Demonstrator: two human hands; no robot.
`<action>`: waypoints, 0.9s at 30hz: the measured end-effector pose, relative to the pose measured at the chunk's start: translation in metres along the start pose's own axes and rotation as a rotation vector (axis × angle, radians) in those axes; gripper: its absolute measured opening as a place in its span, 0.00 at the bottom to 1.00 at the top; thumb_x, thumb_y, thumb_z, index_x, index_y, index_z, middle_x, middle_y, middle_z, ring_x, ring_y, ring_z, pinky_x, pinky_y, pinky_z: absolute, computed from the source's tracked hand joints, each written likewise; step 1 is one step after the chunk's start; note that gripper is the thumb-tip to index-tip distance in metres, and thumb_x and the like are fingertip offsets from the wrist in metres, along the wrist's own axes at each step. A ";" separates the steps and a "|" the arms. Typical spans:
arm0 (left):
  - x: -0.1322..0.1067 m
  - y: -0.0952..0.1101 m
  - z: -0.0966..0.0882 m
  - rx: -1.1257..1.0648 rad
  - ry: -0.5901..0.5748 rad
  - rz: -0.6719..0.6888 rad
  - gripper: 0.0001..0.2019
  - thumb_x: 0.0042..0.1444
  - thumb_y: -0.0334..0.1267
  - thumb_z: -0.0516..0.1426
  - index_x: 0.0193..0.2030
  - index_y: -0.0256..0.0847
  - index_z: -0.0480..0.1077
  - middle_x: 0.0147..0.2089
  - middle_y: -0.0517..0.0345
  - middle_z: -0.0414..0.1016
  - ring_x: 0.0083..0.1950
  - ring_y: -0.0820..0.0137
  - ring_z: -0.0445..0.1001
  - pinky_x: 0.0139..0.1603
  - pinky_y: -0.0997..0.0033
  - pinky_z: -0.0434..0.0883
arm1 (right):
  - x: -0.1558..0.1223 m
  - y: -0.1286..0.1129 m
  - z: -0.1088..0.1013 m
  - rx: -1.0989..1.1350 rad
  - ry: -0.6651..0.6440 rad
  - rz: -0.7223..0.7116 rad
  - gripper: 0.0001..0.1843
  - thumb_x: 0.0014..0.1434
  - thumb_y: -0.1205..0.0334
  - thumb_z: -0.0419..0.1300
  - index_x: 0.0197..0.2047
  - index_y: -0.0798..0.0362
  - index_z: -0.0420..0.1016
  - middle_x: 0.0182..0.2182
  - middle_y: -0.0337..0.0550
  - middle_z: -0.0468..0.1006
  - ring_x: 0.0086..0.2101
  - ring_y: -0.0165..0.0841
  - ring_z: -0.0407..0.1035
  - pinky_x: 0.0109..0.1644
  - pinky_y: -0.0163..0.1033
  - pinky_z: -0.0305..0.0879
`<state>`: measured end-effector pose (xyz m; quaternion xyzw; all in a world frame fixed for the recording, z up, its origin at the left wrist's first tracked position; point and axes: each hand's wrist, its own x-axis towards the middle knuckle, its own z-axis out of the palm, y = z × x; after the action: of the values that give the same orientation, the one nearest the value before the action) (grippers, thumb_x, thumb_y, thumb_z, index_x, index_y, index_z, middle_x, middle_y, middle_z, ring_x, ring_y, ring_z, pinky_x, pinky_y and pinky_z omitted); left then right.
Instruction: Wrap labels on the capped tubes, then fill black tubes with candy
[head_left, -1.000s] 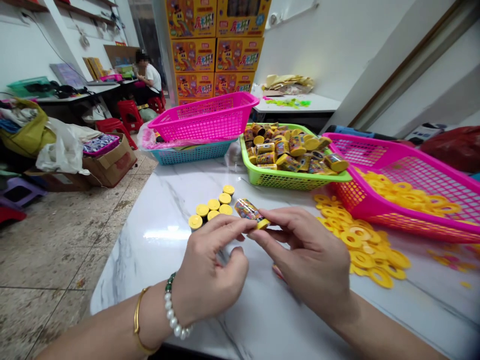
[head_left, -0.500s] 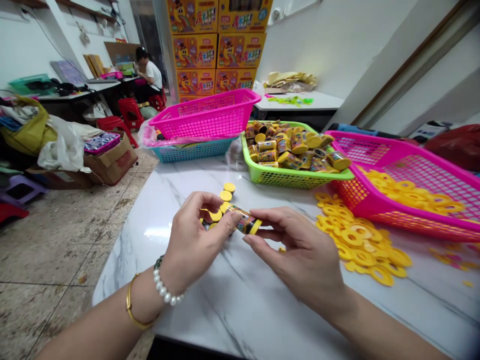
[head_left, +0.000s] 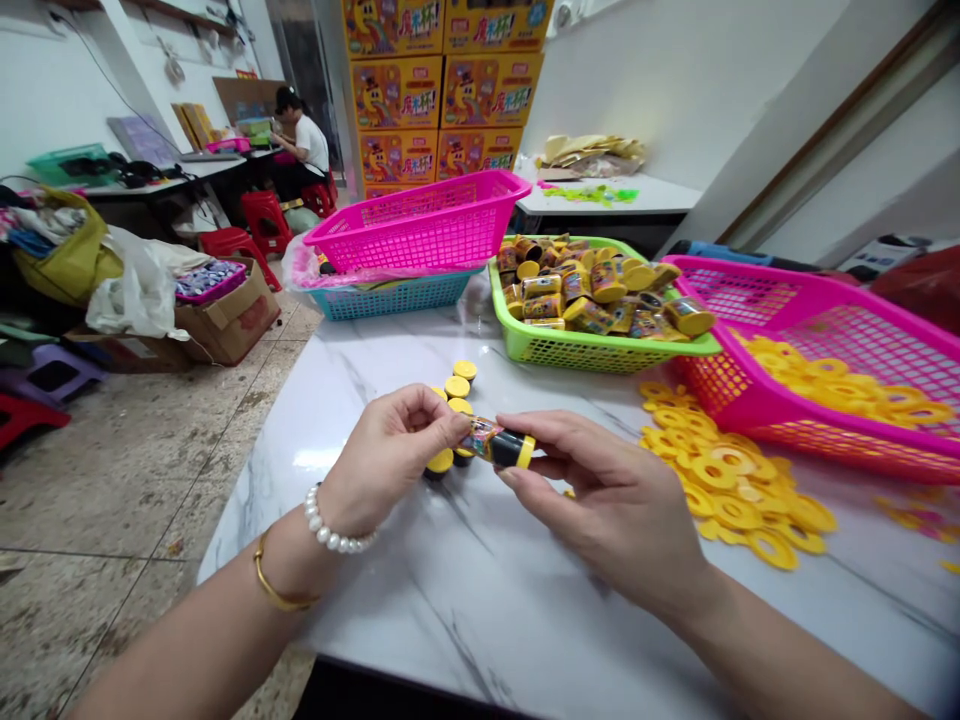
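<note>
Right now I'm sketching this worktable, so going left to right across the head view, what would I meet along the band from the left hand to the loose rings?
Left hand → small yellow-ended cylinder → right hand → loose yellow rings.

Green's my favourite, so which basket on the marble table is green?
The middle basket, heaped with tubs. The right basket and the upper left basket are pink; the basket beneath that is blue.
</note>
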<state>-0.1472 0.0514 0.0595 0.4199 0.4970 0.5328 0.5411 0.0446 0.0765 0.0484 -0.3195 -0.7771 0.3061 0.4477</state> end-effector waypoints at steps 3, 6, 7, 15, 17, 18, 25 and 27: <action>0.003 -0.001 -0.001 -0.126 0.015 -0.022 0.18 0.44 0.40 0.71 0.26 0.37 0.64 0.23 0.64 0.71 0.25 0.79 0.67 0.27 0.79 0.61 | -0.001 -0.001 0.000 -0.016 0.024 -0.019 0.15 0.57 0.70 0.64 0.47 0.48 0.80 0.40 0.42 0.82 0.37 0.31 0.78 0.37 0.31 0.80; 0.004 0.000 -0.001 -0.190 -0.020 -0.063 0.17 0.44 0.40 0.71 0.28 0.36 0.66 0.25 0.62 0.73 0.26 0.78 0.69 0.28 0.79 0.63 | -0.002 0.001 0.002 -0.001 0.036 -0.007 0.15 0.57 0.70 0.64 0.48 0.48 0.79 0.40 0.43 0.82 0.38 0.32 0.79 0.38 0.32 0.81; 0.003 0.000 -0.001 -0.194 -0.042 -0.071 0.17 0.45 0.40 0.71 0.31 0.36 0.68 0.27 0.60 0.76 0.27 0.77 0.71 0.29 0.78 0.65 | -0.003 0.002 0.003 0.016 0.037 0.011 0.15 0.57 0.69 0.64 0.48 0.48 0.79 0.41 0.43 0.81 0.38 0.32 0.79 0.39 0.33 0.81; -0.003 0.004 0.005 -0.008 -0.010 0.043 0.22 0.41 0.40 0.72 0.41 0.38 0.70 0.30 0.61 0.75 0.30 0.75 0.72 0.30 0.76 0.67 | -0.005 0.013 0.007 0.053 0.017 0.176 0.21 0.55 0.62 0.67 0.52 0.51 0.71 0.41 0.45 0.83 0.39 0.35 0.82 0.42 0.35 0.82; -0.002 0.003 0.005 0.021 -0.012 0.052 0.21 0.42 0.42 0.72 0.39 0.36 0.71 0.32 0.58 0.77 0.32 0.73 0.74 0.32 0.75 0.69 | -0.005 0.015 0.007 0.041 0.007 0.192 0.20 0.56 0.61 0.66 0.52 0.51 0.71 0.43 0.46 0.83 0.40 0.35 0.82 0.44 0.36 0.82; -0.001 0.002 0.005 0.035 -0.009 0.051 0.20 0.43 0.43 0.72 0.38 0.36 0.72 0.33 0.57 0.77 0.33 0.72 0.74 0.33 0.74 0.69 | -0.005 0.015 0.007 0.039 0.009 0.189 0.20 0.56 0.61 0.66 0.52 0.51 0.72 0.44 0.47 0.83 0.41 0.36 0.82 0.44 0.36 0.82; -0.003 -0.002 0.007 0.266 0.061 0.153 0.14 0.48 0.41 0.68 0.39 0.37 0.77 0.42 0.51 0.79 0.39 0.69 0.75 0.39 0.71 0.72 | -0.006 0.009 0.007 -0.080 0.031 0.047 0.16 0.58 0.65 0.64 0.50 0.51 0.73 0.43 0.43 0.83 0.35 0.32 0.82 0.41 0.35 0.82; -0.003 -0.003 0.007 0.267 0.046 0.124 0.14 0.48 0.41 0.68 0.40 0.37 0.77 0.42 0.51 0.79 0.38 0.70 0.75 0.37 0.71 0.71 | -0.005 0.006 0.006 -0.165 0.035 -0.037 0.16 0.58 0.67 0.62 0.50 0.50 0.74 0.44 0.43 0.84 0.34 0.32 0.82 0.41 0.36 0.83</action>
<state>-0.1394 0.0487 0.0582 0.5057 0.5489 0.5036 0.4352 0.0424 0.0749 0.0383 -0.3461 -0.7974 0.2271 0.4391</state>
